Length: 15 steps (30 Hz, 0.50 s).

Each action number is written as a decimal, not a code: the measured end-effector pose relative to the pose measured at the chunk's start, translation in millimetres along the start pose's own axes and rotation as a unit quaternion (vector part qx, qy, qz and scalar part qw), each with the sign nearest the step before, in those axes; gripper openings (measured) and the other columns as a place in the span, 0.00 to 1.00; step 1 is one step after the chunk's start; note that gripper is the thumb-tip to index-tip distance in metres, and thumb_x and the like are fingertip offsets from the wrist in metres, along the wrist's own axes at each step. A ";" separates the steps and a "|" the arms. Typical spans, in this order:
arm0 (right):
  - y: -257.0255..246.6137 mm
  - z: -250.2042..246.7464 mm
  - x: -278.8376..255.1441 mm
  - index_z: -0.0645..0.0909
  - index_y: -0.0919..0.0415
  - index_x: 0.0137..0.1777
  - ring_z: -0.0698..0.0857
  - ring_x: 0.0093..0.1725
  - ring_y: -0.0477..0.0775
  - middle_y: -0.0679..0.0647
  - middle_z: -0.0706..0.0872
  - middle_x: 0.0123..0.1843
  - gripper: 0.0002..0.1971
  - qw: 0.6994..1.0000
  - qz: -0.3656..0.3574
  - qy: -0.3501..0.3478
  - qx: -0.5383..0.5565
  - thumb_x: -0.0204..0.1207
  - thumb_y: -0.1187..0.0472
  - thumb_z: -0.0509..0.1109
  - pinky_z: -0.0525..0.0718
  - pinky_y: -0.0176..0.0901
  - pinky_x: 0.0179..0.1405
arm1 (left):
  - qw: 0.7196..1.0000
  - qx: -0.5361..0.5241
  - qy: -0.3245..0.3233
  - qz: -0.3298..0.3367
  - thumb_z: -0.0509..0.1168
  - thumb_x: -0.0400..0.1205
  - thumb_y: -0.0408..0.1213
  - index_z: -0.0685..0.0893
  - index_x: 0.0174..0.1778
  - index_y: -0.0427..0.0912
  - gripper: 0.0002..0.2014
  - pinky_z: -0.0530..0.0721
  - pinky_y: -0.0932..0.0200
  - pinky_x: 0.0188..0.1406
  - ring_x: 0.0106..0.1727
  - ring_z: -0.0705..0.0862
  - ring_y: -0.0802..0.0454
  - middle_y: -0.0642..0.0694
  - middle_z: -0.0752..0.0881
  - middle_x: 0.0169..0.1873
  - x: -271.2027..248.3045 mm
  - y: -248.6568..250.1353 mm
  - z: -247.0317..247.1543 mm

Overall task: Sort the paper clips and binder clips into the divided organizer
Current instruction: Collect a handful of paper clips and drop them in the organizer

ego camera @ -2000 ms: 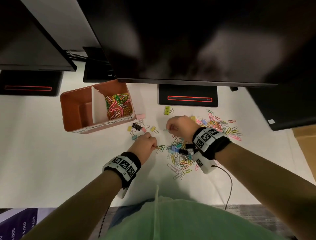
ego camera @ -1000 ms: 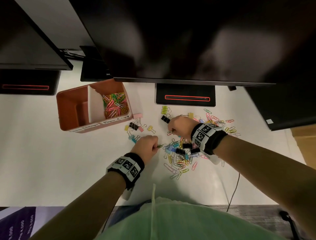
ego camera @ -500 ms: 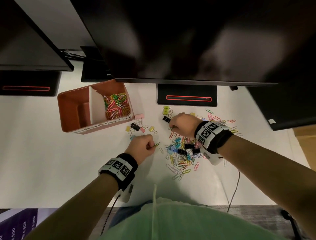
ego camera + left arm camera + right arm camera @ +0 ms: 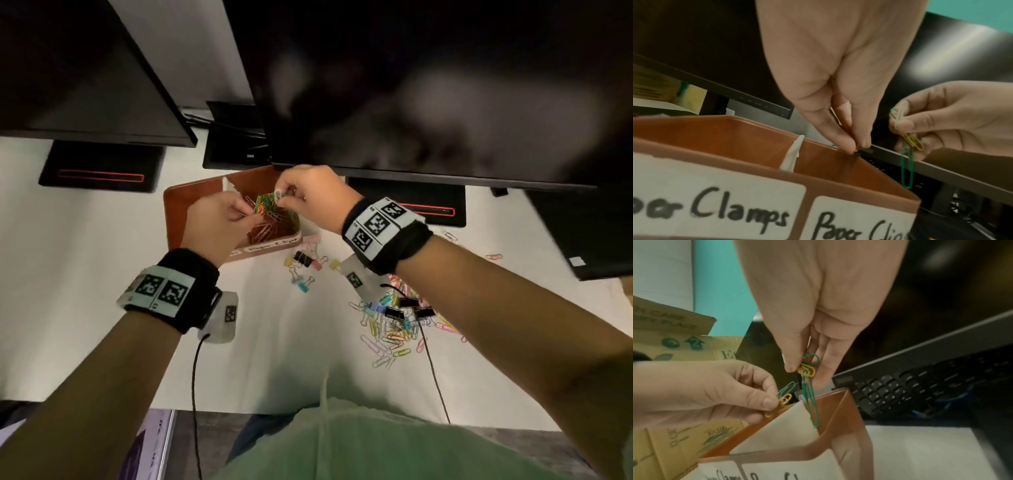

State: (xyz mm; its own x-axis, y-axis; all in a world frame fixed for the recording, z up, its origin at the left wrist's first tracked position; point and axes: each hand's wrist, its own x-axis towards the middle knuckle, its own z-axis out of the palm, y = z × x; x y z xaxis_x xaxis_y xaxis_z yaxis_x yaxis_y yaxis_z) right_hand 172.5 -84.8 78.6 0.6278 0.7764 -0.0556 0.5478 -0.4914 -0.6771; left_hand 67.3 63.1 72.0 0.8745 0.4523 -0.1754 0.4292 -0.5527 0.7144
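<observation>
Both hands hover over the brown divided organizer (image 4: pixel 173 205), above its right compartment, which is labelled for paper clips and holds several coloured clips (image 4: pixel 270 222). My left hand (image 4: pixel 239 214) pinches an orange and a teal paper clip (image 4: pixel 784 398). My right hand (image 4: pixel 286 195) pinches a small bunch: a yellow clip (image 4: pixel 807 370) and a long green clip (image 4: pixel 812 404) that dangles over the compartment. A white divider (image 4: pixel 792 155) splits the organizer (image 4: pixel 735 133). The left compartment is hidden by my left hand.
Several binder clips (image 4: pixel 303 262) lie on the white desk just right of the organizer. A mixed pile of paper clips and black binder clips (image 4: pixel 397 322) lies under my right forearm. Black monitors (image 4: pixel 411 85) overhang the organizer, with a keyboard (image 4: pixel 910 389) behind it.
Both hands have lifted from the pile on the desk and moved up and left to the organizer, carrying paper clips with them. The view has tilted closer.
</observation>
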 end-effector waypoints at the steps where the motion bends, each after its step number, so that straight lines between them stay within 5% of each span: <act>1: -3.2 6.0 7.3 0.83 0.61 0.53 0.83 0.49 0.51 0.56 0.86 0.52 0.07 1.000 0.017 0.001 0.010 0.76 0.62 0.70 0.82 0.42 0.54 | 1.000 0.020 -0.010 0.000 0.74 0.73 0.37 0.86 0.41 0.40 0.06 0.77 0.70 0.40 0.36 0.82 0.61 0.46 0.88 0.39 4.5 -3.7 -0.6; 5: -3.5 22.7 21.2 0.79 0.62 0.64 0.85 0.56 0.54 0.58 0.87 0.56 0.17 0.994 0.093 -0.041 0.044 0.76 0.62 0.70 0.82 0.47 0.62 | 0.998 0.038 -0.049 0.027 0.72 0.75 0.36 0.87 0.52 0.37 0.11 0.80 0.62 0.55 0.49 0.85 0.53 0.42 0.88 0.51 7.2 -11.7 2.0; 8: 1.3 18.9 11.5 0.77 0.61 0.67 0.83 0.56 0.48 0.55 0.85 0.60 0.18 0.992 0.096 -0.012 0.085 0.76 0.63 0.69 0.77 0.33 0.59 | 0.995 0.027 -0.056 0.074 0.69 0.77 0.35 0.87 0.53 0.39 0.10 0.80 0.63 0.56 0.52 0.85 0.53 0.44 0.87 0.51 -2.6 -11.6 3.5; 11: 19.2 5.5 -12.3 0.81 0.60 0.61 0.81 0.49 0.44 0.51 0.86 0.53 0.12 0.990 0.100 0.056 0.079 0.77 0.63 0.68 0.75 0.24 0.51 | 0.988 0.007 -0.085 0.127 0.67 0.79 0.35 0.86 0.53 0.42 0.09 0.80 0.70 0.51 0.49 0.84 0.58 0.49 0.85 0.50 -20.7 -7.8 10.3; 15: 60.8 -5.5 -51.2 0.82 0.58 0.58 0.85 0.51 0.50 0.54 0.87 0.53 0.10 0.978 0.184 0.087 0.042 0.78 0.61 0.67 0.83 0.43 0.59 | 0.972 -0.022 -0.163 0.166 0.66 0.79 0.36 0.85 0.53 0.41 0.08 0.80 0.76 0.44 0.46 0.84 0.60 0.49 0.82 0.49 -44.4 -3.1 34.6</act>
State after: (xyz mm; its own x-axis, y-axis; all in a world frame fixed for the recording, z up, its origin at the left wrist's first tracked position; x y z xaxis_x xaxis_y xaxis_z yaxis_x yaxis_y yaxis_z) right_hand 176.7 -156.6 44.3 0.8624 0.4708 -0.1860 0.2246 -0.6852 -0.6928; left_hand 35.0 20.6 54.1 0.9914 0.0046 -0.1311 0.1080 -0.5960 0.7957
